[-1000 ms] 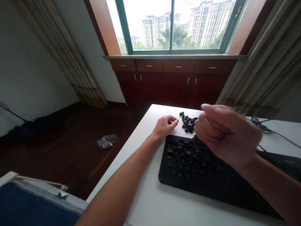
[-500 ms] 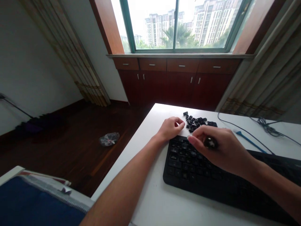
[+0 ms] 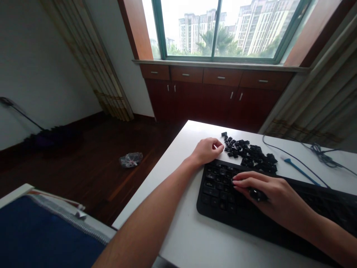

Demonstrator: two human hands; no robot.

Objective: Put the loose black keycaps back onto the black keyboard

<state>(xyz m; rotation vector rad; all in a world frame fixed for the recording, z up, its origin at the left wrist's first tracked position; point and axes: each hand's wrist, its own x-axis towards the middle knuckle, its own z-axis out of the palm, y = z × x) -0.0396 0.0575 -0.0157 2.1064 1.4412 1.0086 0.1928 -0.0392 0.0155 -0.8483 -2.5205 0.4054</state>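
some table edge (image 3: 175,150) lies bare, left hand (image 3: 206,151) closed, right hand (image 3: 275,191) clasping something dark (image 3: 258,195).

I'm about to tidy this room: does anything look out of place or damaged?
Yes. Black keycaps lie loose in a heap on the white table, beyond the keyboard, whose left part shows what look like uncapped sockets. A crumpled clear plastic bag lies on the floor left of the table, as if dropped.

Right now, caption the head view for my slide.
Right hand gripping a dark object over a black keyboard, left hand beside loose black keycaps on a white table.
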